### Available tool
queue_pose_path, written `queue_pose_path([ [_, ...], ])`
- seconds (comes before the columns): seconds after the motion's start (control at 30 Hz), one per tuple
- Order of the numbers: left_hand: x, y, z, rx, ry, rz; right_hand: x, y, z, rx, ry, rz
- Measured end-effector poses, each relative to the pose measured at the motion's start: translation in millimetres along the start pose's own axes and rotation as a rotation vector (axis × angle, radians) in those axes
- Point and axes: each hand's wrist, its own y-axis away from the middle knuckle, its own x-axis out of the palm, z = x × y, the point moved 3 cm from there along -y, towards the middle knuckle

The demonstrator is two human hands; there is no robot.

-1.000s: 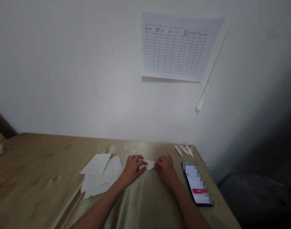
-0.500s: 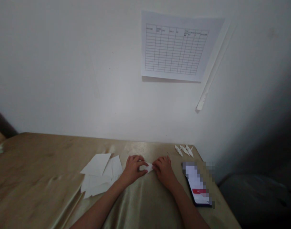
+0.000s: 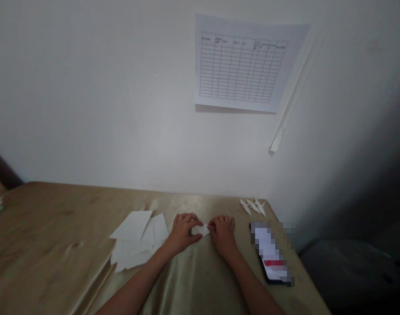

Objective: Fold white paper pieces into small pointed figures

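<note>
A small folded piece of white paper (image 3: 202,229) lies on the tan table (image 3: 55,236) between my two hands. My left hand (image 3: 183,232) pinches its left side with thumb and fingers curled. My right hand (image 3: 223,234) presses and pinches its right end, fingers bent down onto it. Most of the paper is hidden under my fingers.
A loose stack of white paper sheets (image 3: 137,240) lies left of my left hand. Three small folded paper figures (image 3: 252,206) sit at the table's far right corner. A phone (image 3: 272,256) with a lit screen lies right of my right hand. A printed table sheet (image 3: 242,65) hangs on the wall.
My hands have drawn closer together, so the visible part of the folded paper has shrunk. My right hand shifted slightly left.
</note>
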Motion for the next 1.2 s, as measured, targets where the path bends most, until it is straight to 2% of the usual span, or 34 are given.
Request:
queue_pose_path([
  [0.6, 0.8, -0.2, -1.6, -0.040, -0.001, 0.002, 0.0, 2.0, 1.5, 0.147, 0.079, -0.004],
  [1.2, -0.5, -2.8, -2.7, -0.080, -0.010, 0.047, 3.9, 0.5, 4.5, 0.158, 0.173, -0.006],
])
